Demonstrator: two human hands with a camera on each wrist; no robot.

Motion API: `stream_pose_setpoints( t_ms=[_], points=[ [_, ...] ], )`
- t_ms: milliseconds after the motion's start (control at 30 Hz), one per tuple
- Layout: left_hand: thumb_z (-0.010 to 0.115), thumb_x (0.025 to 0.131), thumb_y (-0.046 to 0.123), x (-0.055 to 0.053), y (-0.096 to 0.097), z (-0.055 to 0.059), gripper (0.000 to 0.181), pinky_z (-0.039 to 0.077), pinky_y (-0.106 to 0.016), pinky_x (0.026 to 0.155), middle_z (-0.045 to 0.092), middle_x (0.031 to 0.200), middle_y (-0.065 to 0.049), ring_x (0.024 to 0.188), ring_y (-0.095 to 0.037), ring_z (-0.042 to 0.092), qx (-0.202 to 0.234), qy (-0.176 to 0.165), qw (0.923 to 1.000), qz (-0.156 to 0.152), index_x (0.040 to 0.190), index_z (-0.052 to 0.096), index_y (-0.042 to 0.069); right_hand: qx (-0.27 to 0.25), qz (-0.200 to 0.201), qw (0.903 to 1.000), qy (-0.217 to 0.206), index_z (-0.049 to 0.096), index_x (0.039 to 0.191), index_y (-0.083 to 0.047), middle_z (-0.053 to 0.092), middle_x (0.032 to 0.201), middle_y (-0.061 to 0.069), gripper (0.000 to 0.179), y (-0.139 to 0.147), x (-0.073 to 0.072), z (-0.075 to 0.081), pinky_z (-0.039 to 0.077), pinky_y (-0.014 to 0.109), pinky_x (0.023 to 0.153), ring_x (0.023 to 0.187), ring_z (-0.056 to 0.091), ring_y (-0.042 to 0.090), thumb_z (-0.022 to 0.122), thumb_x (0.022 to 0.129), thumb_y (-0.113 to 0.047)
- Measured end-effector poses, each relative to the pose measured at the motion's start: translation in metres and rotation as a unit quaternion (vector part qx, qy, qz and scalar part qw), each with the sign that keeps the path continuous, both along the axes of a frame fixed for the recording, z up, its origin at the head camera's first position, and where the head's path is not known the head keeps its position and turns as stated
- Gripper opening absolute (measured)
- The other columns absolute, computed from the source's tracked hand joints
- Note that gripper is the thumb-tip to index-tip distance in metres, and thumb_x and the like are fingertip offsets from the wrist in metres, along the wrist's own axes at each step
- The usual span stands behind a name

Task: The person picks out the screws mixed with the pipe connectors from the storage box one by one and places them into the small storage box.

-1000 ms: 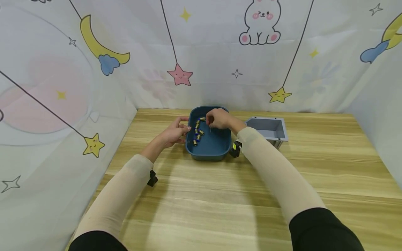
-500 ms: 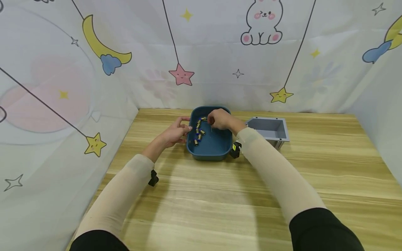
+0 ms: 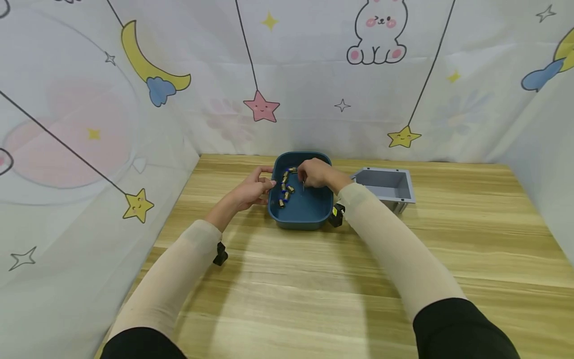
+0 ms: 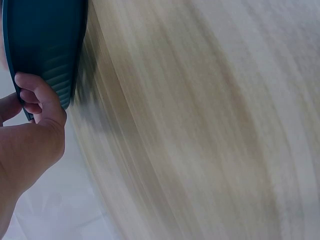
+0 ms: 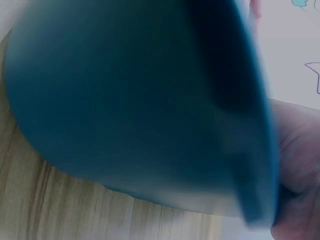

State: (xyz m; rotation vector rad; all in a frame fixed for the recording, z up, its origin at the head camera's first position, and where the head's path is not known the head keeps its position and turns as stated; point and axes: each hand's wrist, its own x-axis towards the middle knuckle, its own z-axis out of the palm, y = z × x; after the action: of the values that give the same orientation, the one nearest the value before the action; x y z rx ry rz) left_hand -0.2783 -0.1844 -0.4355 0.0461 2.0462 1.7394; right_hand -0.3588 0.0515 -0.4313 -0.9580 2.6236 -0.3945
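Observation:
A dark blue plastic basin (image 3: pixel 309 208) stands at the back of the table. Along its left side lie several small brass-coloured fittings (image 3: pixel 291 189) with blue parts. My left hand (image 3: pixel 250 191) grips the basin's left rim, thumb and fingers on either side of the wall, as the left wrist view shows. Reaching in over the right rim, my right hand (image 3: pixel 318 173) has its fingertips pinched together low inside. A thin pale sliver (image 3: pixel 303 185) sticks out below them; its kind is too small to make out. In the right wrist view the basin's outer wall (image 5: pixel 125 100) hides those fingertips.
A grey open-topped box (image 3: pixel 390 192) stands right of the basin, partly behind my right forearm. The wooden table (image 3: pixel 287 279) reaches a printed cloth backdrop (image 3: pixel 305 75) behind, with cloth walls at both sides.
The head view has drifted slightly, so everything sits a little further right in it. Both hands keep nearly the same places at the basin.

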Motion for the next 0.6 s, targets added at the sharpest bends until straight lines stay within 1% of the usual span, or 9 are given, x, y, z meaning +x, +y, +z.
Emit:
stream_pose_setpoints(
  t_ms=[67, 167, 267, 367, 467, 600],
  points=[
    [0.051, 0.105, 0.02, -0.0001, 0.0003, 0.0003, 0.05, 0.045, -0.041, 0.067, 0.046, 0.113, -0.024, 0.083, -0.024, 0.044, -0.001, -0.001, 1.0, 0.0, 0.149, 0.028, 0.021, 0.004, 0.005, 1.0, -0.005, 0.069, 0.101, -0.011, 0.064, 0.093, 0.005, 0.014, -0.0004, 0.0003, 0.0005, 0.047, 0.036, 0.076, 0.083, 0.057, 0.023, 0.065, 0.09, -0.005],
    [0.051, 0.105, 0.02, 0.0, 0.0003, 0.0005, 0.049, 0.046, -0.041, 0.068, 0.046, 0.114, -0.025, 0.083, -0.024, 0.044, -0.002, -0.002, 1.0, 0.002, 0.149, 0.028, 0.021, 0.003, 0.012, 0.9999, -0.011, 0.068, 0.098, -0.012, 0.063, 0.092, 0.004, 0.011, -0.0008, 0.0007, 0.0008, 0.047, 0.036, 0.075, 0.082, 0.056, 0.022, 0.065, 0.09, -0.006],
    [0.05, 0.105, 0.019, 0.0001, 0.0003, 0.0005, 0.05, 0.046, -0.04, 0.066, 0.047, 0.111, -0.023, 0.083, -0.024, 0.044, -0.002, -0.001, 1.0, 0.004, 0.149, 0.028, 0.02, 0.003, 0.018, 0.9997, -0.013, 0.068, 0.093, -0.014, 0.063, 0.091, 0.003, 0.008, -0.0009, 0.001, 0.0017, 0.046, 0.035, 0.074, 0.081, 0.056, 0.021, 0.067, 0.09, -0.007],
    [0.05, 0.105, 0.019, -0.0002, 0.0006, 0.0001, 0.05, 0.045, -0.039, 0.064, 0.048, 0.105, -0.02, 0.08, -0.023, 0.044, -0.002, 0.004, 1.0, 0.002, 0.15, 0.027, 0.019, 0.005, 0.022, 0.9996, -0.015, 0.068, 0.089, -0.015, 0.064, 0.089, 0.002, 0.009, -0.0008, 0.0012, 0.0029, 0.046, 0.035, 0.074, 0.08, 0.056, 0.021, 0.066, 0.09, -0.007],
    [0.05, 0.106, 0.018, -0.0008, 0.0008, -0.001, 0.05, 0.045, -0.038, 0.062, 0.048, 0.101, -0.018, 0.078, -0.022, 0.045, -0.002, 0.006, 1.0, 0.002, 0.15, 0.027, 0.019, 0.008, 0.024, 0.9993, -0.027, 0.069, 0.089, -0.014, 0.064, 0.089, 0.002, 0.009, -0.001, 0.0012, 0.0038, 0.046, 0.035, 0.075, 0.08, 0.056, 0.021, 0.065, 0.09, -0.006],
    [0.049, 0.106, 0.017, -0.0012, 0.0007, -0.002, 0.049, 0.046, -0.039, 0.062, 0.048, 0.1, -0.018, 0.076, -0.021, 0.046, -0.001, 0.005, 1.0, 0.003, 0.149, 0.027, 0.019, 0.017, 0.028, 0.9986, -0.043, 0.068, 0.091, -0.014, 0.064, 0.09, 0.002, 0.007, -0.0017, 0.0011, 0.0039, 0.046, 0.035, 0.075, 0.08, 0.056, 0.021, 0.064, 0.092, -0.008]
  ],
)
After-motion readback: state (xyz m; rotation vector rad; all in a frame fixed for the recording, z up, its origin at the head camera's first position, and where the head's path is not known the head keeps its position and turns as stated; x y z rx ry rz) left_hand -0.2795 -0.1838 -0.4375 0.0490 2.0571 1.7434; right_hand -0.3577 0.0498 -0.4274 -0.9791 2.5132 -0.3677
